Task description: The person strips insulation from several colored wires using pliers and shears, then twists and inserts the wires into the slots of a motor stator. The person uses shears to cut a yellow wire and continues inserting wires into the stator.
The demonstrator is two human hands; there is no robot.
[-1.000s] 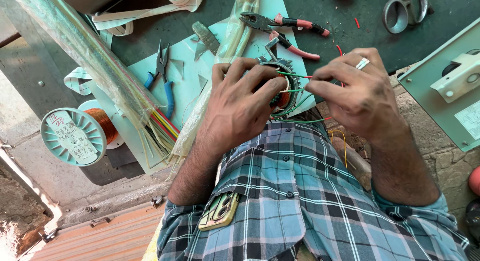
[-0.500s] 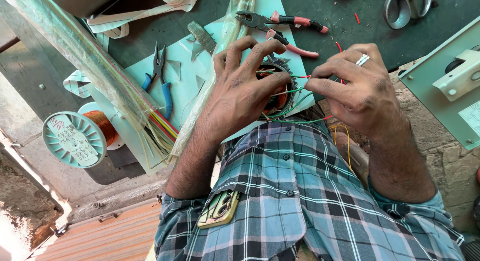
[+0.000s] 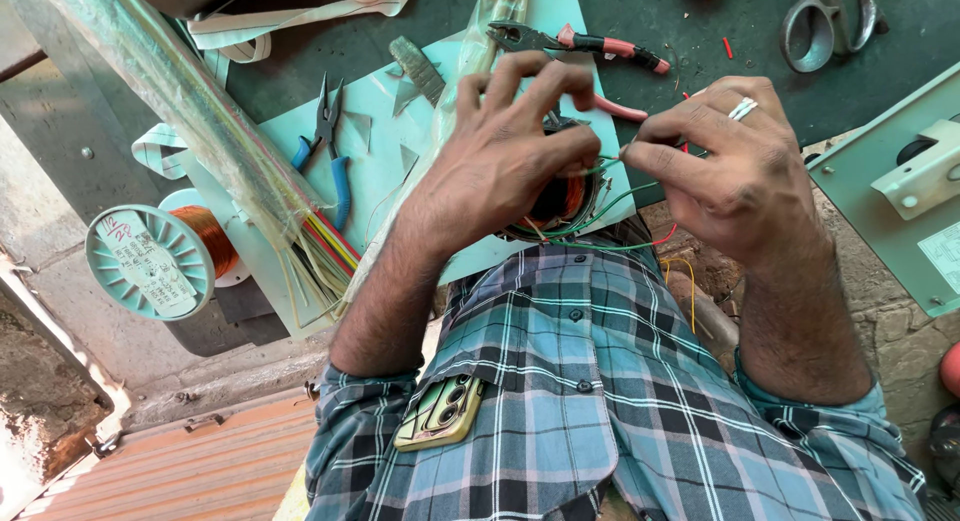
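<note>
above lap, left hand (image 3: 500,166) fingers curl around wound coil (image 3: 565,196); right hand (image 3: 725,166) fingers pinch green wire (image 3: 605,166).

The left hand (image 3: 505,156) covers most of the wound coil (image 3: 565,203); only a copper-coloured arc and part of a dark rim show at the hand's right edge. Whether the fingertips (image 3: 600,161) pinch the thin green wire (image 3: 610,196) or only touch it cannot be told. The right hand (image 3: 730,166) hides the wire's right end. The scissors (image 3: 825,21) at far right are cut off by the top edge. The phone (image 3: 440,413) sits partly inside a shirt pocket. The writing on the spool (image 3: 150,261) at left is too small to tell.
</note>
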